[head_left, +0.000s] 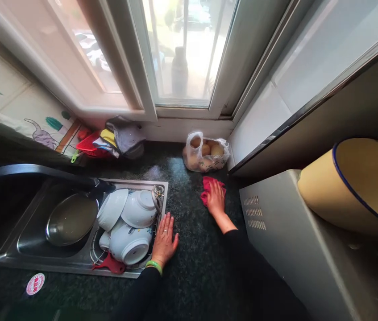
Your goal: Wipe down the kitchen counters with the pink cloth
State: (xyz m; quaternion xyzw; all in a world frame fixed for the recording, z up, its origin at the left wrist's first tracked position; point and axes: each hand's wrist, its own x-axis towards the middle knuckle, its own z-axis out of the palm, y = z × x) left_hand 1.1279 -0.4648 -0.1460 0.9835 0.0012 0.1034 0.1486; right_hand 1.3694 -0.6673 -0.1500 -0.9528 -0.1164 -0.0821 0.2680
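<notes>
So, right hand (216, 199) flat on red cloth (204, 196), fingers slightly spread; cloth on worktop (189, 267), near side of bag (205, 156); left hand (164, 244) flat, fingers together, thumb out, at right edge of sink (164, 189)

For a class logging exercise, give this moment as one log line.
left hand: flat at sink edge | right hand: spread on red cloth | beyond cloth: bag
</notes>
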